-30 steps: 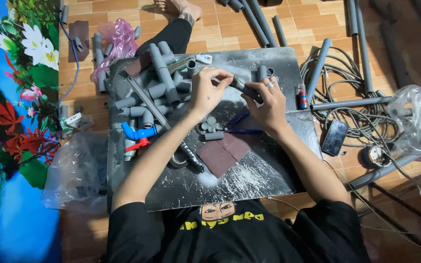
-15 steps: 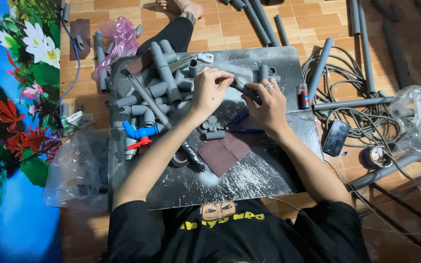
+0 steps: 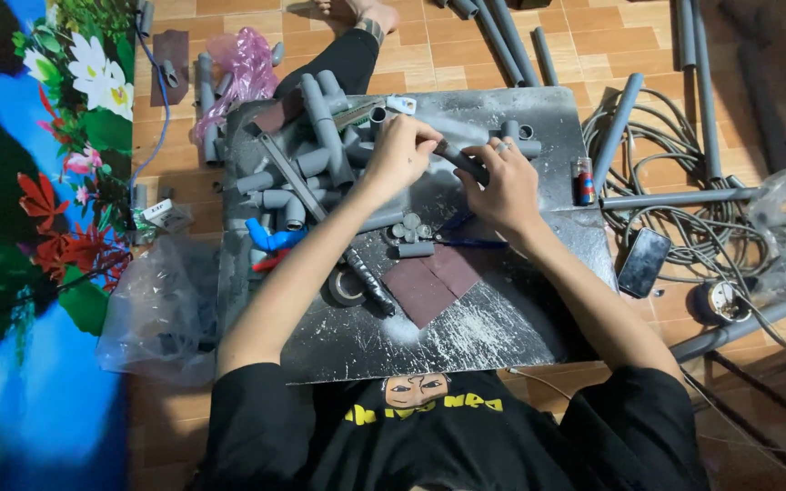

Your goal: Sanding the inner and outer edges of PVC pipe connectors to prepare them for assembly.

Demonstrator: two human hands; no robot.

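Observation:
Both my hands meet over a dark, scratched metal sheet (image 3: 502,327) lying on the floor. My left hand (image 3: 399,150) pinches one end of a short grey pipe piece (image 3: 459,159). My right hand (image 3: 502,186) grips the same piece from the other side, a ring on one finger. A heap of grey pipe fittings (image 3: 307,159) lies left of my hands. Small grey caps (image 3: 408,229) and two brown sandpaper squares (image 3: 434,277) rest just below them. Blue-handled pliers (image 3: 466,238) lie under my right wrist.
A roll of tape (image 3: 347,286) and a blue fitting (image 3: 270,238) lie on the sheet. A small red can (image 3: 584,180) stands at its right edge. Long grey pipes (image 3: 684,195), coiled cables (image 3: 675,227), a phone (image 3: 643,262) and plastic bags (image 3: 161,314) surround it. A flowered mat (image 3: 38,227) lies on the left.
My hands stay in place on the pipe piece, with only slight finger movement. Nothing else has moved.

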